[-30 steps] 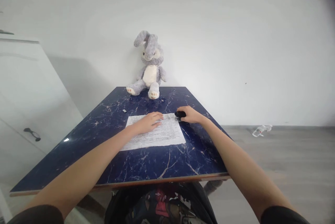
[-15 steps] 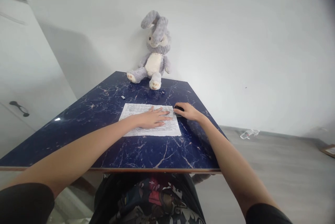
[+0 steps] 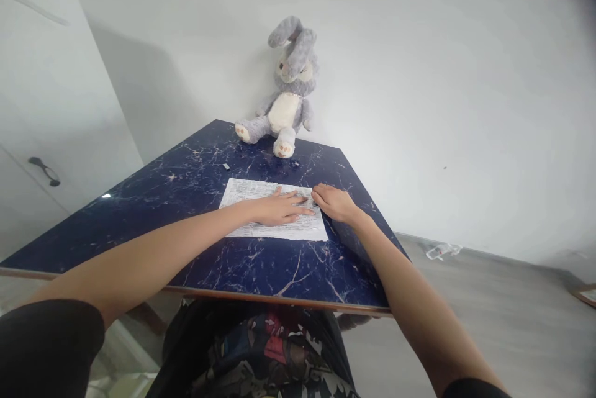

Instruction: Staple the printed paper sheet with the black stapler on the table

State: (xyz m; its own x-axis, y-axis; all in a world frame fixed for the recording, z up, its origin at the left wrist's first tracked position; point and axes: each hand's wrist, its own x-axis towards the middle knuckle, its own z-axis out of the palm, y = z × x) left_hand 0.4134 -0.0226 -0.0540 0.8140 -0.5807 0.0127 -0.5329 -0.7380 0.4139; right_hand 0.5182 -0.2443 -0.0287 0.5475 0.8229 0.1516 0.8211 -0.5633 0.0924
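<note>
A sheet of printed, slightly creased paper (image 3: 279, 233) lies flat on the dark blue marbled table (image 3: 270, 267). My left hand (image 3: 282, 208) rests on it palm down, fingers spread. At the sheet's right edge, my right hand (image 3: 335, 202) is closed over a small black stapler, which the fingers now hide almost wholly. The fingertips of both hands are close together but apart.
A grey plush rabbit (image 3: 286, 109) sits at the table's far edge against the wall. A small grey-and-white piece (image 3: 226, 167) lies beyond the paper. At left stands a white cabinet (image 3: 60, 106); a clear plastic wrapper (image 3: 442, 251) is on the floor at right.
My right hand has closed down over the stapler, whose black top showed before. My left hand keeps its place on the paper. The whole view has shifted slightly.
</note>
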